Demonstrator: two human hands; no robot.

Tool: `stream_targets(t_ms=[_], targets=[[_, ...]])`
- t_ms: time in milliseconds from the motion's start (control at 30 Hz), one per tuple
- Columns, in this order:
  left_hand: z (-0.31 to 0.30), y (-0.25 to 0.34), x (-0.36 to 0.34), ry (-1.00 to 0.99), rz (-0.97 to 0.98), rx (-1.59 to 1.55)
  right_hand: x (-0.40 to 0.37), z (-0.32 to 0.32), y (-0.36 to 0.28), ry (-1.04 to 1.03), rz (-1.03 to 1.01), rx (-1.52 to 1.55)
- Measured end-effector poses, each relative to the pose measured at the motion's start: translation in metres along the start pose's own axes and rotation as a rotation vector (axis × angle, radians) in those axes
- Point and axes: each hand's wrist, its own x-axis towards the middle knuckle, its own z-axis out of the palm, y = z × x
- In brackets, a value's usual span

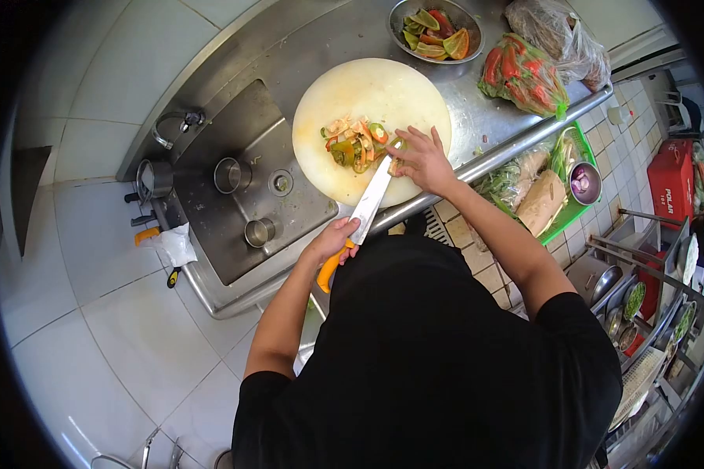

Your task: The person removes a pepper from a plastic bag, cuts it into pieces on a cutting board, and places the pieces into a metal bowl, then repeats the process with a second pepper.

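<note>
My left hand (334, 242) is closed on a knife (373, 195) where its orange handle meets the wide blade. The blade slants up and right across the near edge of a round white cutting board (407, 86). Beside the blade tip, my right hand (424, 162) has its fingers spread, with the thumb close to the metal and the fingertips at some pepper bits. Cut pepper pieces (350, 147), green, red and pale orange, lie in a heap left of that hand. Whether the right fingertips pinch a small piece cannot be made out.
A metal bowl (393, 33) of pepper pieces stands behind the board. Bagged red peppers (516, 72) lie to the right. A sink (250, 125) with metal cups (260, 232) is at the left. Below the counter's rail, a green crate (583, 148) holds vegetables and a small bowl (585, 195).
</note>
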Motion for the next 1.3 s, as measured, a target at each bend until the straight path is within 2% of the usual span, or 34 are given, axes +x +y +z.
stream_targets(t_ms=[133,200,233,300,467,533,633,700,767,833,867,933,967,1033,1067,1100,1167,1233,1300], targets=[[-0.004,0.009,0.000,-0.006,-0.039,0.037,-0.005,0.003,0.004,0.131,-0.002,0.141],[-0.006,0.015,-0.001,-0.002,-0.037,0.041,-0.005,0.001,0.004,0.152,-0.151,0.070],[-0.007,0.016,-0.002,-0.003,-0.041,0.045,-0.005,-0.001,0.003,0.155,-0.155,0.069],[-0.008,0.020,-0.003,0.008,-0.035,0.077,-0.003,-0.005,0.003,0.124,-0.275,0.025],[-0.012,0.029,-0.006,0.043,0.025,0.183,-0.003,-0.013,-0.003,0.000,-0.277,-0.013],[-0.010,0.033,-0.008,0.095,0.040,0.330,0.001,-0.019,0.000,-0.054,-0.293,-0.053],[-0.005,0.037,-0.010,0.140,0.020,0.377,0.009,-0.032,0.007,-0.167,-0.304,0.080],[-0.006,0.038,-0.009,0.140,0.020,0.393,0.019,-0.046,0.011,-0.177,-0.132,0.283],[-0.006,0.041,-0.010,0.134,0.019,0.413,0.037,-0.071,0.001,-0.144,-0.131,0.344],[-0.003,0.045,-0.014,0.153,0.021,0.461,0.056,-0.098,-0.022,-0.264,0.044,0.446],[-0.003,0.045,-0.014,0.148,0.023,0.466,0.062,-0.098,-0.032,-0.259,0.048,0.444],[-0.002,0.046,-0.015,0.251,0.074,0.595,0.073,-0.100,-0.044,-0.130,-0.032,0.647],[-0.005,0.042,-0.017,0.248,0.079,0.601,0.076,-0.096,-0.036,-0.123,-0.031,0.643],[-0.011,0.030,-0.018,0.541,0.452,1.049,0.083,-0.067,-0.007,-0.091,0.020,0.411],[-0.002,0.045,-0.036,0.576,0.305,1.021,0.077,-0.052,0.010,-0.070,0.002,0.243],[0.000,0.048,-0.047,0.578,0.313,1.021,0.068,-0.044,0.019,-0.065,-0.001,0.237],[-0.008,0.045,-0.067,0.616,0.275,1.060,0.045,-0.035,0.026,-0.193,0.070,0.063],[-0.018,0.028,-0.076,0.676,0.343,1.045,0.028,-0.039,0.012,-0.175,0.119,0.035],[-0.028,0.009,-0.078,0.664,0.357,0.898,0.027,-0.041,0.021,-0.136,0.118,0.063]])
